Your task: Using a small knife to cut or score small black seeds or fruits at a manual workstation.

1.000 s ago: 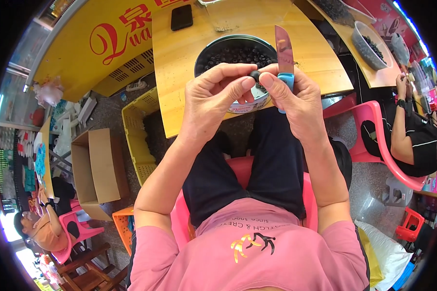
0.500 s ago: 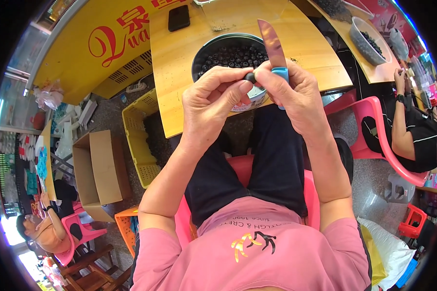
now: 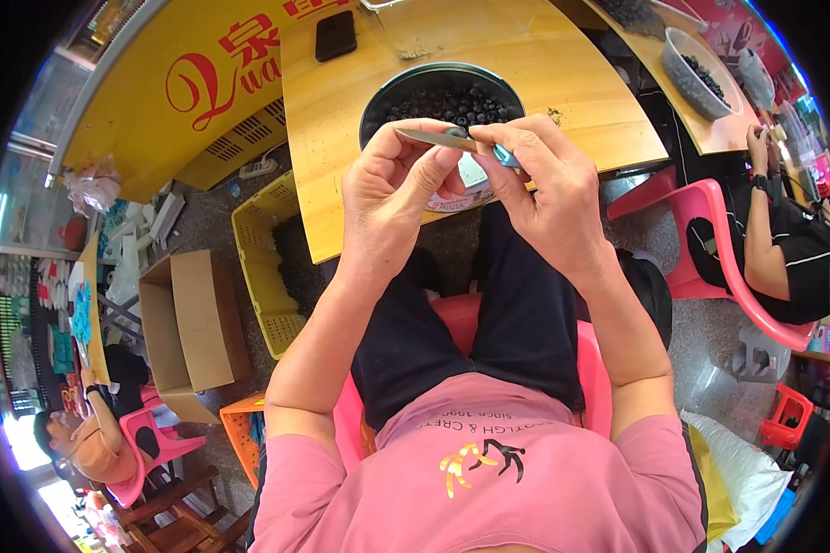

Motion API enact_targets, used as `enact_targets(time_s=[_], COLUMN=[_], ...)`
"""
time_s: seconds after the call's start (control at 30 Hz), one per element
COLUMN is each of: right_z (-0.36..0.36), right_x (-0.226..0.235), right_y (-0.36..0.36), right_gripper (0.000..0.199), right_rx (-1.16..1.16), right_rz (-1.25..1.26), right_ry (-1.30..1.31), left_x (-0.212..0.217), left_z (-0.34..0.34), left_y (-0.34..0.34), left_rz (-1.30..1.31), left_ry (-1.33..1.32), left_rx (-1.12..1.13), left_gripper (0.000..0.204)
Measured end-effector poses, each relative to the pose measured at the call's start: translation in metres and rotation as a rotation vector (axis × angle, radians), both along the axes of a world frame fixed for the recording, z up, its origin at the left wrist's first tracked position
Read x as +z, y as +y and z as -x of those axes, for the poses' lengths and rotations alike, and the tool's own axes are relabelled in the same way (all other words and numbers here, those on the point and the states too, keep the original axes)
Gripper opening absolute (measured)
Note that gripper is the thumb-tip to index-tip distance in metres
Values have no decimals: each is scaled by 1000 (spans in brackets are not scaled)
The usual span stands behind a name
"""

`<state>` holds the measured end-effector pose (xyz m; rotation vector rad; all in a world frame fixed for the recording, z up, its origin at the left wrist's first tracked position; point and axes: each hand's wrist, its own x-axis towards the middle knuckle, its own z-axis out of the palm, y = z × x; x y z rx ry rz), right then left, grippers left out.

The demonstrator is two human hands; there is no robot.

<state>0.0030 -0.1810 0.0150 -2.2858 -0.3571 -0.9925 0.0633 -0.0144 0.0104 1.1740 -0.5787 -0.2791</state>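
Observation:
A small dark round fruit (image 3: 455,132) is pinched between the thumb and fingers of my left hand (image 3: 383,198). My right hand (image 3: 553,189) grips the blue handle of a small knife (image 3: 438,139). Its blade points left across the fruit and over the left fingertips; whether the edge cuts into the skin, I cannot tell. Just beyond both hands stands a round bowl (image 3: 364,115) with many similar dark fruits (image 3: 461,103) in it. My fingers hide part of the bowl's near side.
The bowl stands on a wooden table (image 3: 581,101) with a black phone (image 3: 336,37) and a clear tray (image 3: 433,41). A yellow crate (image 3: 252,253) and a cardboard box (image 3: 217,318) stand left. At right, a co-worker's arm (image 3: 764,226) is near another bowl of dark pieces (image 3: 670,69).
The knife has swung from pointing up to lying nearly level, its blade now across the fruit. My right hand has turned with it; my left still holds the fruit.

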Motion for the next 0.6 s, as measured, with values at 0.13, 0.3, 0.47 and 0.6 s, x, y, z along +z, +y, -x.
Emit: enact_targets(time_s=[0.13, 0.3, 0.47, 0.6], right_z=[-3, -2, -4, -12], right_x=[-1, 1, 0, -6], right_y=[-2, -1, -4, -13], right_gripper=[21, 21, 17, 17], right_rx=[-12, -18, -11, -240], right_rz=[13, 9, 21, -8], right_ry=[-25, -17, -1, 215], left_x=[-1, -1, 0, 6], left_z=[0, -1, -3, 7], left_y=[0, 0, 7, 16], left_rz=[-8, 8, 11, 131], left_ry=[-9, -19, 20, 57], left_rx=[0, -7, -65, -208], left_gripper=[18, 17, 17, 16])
